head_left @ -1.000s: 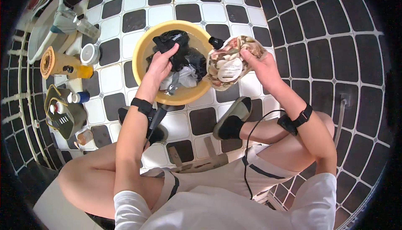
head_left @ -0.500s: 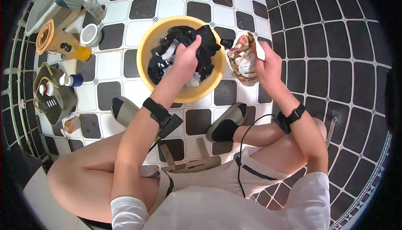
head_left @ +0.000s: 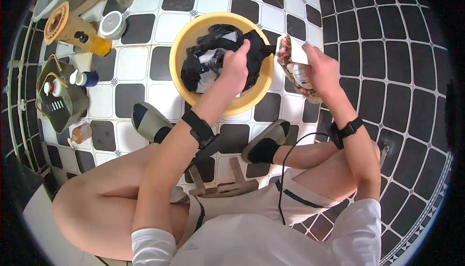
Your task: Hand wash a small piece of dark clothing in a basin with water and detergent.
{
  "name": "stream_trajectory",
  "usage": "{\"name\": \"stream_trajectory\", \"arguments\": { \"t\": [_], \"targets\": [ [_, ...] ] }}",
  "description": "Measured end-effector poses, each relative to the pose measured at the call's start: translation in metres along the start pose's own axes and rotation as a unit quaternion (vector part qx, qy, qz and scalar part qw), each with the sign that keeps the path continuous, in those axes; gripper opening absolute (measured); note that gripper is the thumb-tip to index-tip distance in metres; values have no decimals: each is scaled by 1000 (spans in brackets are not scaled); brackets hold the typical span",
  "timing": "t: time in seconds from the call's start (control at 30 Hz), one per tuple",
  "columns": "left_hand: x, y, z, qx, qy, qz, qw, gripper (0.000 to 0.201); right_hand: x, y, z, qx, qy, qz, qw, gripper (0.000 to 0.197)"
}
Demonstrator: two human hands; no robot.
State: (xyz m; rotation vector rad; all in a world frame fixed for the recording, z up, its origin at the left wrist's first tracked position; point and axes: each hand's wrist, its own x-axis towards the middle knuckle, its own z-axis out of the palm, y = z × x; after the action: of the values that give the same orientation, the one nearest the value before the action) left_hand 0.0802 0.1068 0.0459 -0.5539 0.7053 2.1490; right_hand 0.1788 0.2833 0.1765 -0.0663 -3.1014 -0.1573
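Basin (head_left: pixel 176 58) of round yellow plastic: holds wet-looking black-and-white cloth (head_left: pixel 255 55) | Left hand (head_left: pixel 236 68): seemingly closed on the cloth | Right hand (head_left: pixel 323 70): grips soft floral pouch (head_left: pixel 301 76), just right of basin, black spout (head_left: pixel 271 49) inward | Care: steady pouch, spout over rim.

white short-sleeved top (head_left: pixel 242 244) | cream shorts (head_left: pixel 252 205), dark stripes (head_left: pixel 306 199) | black wristbands (head_left: pixel 197 126) | black cable (head_left: pixel 283 174)

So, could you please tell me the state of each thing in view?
Yellow basin, upright, holding laundry
Dark cloth, bunched in the basin
Left hand, against the cloth, fingers mostly hidden
Right hand, closed on the pouch
Floral pouch, held up, tilted
White tub, lidded
Slippers, worn
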Motion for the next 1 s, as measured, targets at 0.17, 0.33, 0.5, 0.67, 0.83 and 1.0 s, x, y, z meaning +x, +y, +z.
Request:
{"name": "stream_trajectory", "arguments": {
  "t": [0.17, 0.33, 0.5, 0.67, 0.83, 1.0],
  "targets": [
    [0, 0, 1, -52, -46, 8, 998, 31, 9, -2, 0, -20, 34, -65, 997, 36],
    [-12, 7, 6, -54, -95, -53, 993, 33, 7, 1, 2, -41, 14, -71, 997, 37],
    [-1, 8, -10, -98, -94, -68, 988, 35, 12, -6, 4, -17, 21, -65, 998, 35],
    [-7, 13, -6, -86, -102, -83, 988, 40, 9, -4, 2, 15, 16, -31, 999, 36],
    [-9, 21, -3, -124, -109, -89, 982, 41, 6, -8, 6, 92, 26, 35, 995, 43],
    [-13, 27, 6, -111, -93, -42, 989, 38, 1, -8, 10, 156, 55, 52, 985, 29]
  ]
}}
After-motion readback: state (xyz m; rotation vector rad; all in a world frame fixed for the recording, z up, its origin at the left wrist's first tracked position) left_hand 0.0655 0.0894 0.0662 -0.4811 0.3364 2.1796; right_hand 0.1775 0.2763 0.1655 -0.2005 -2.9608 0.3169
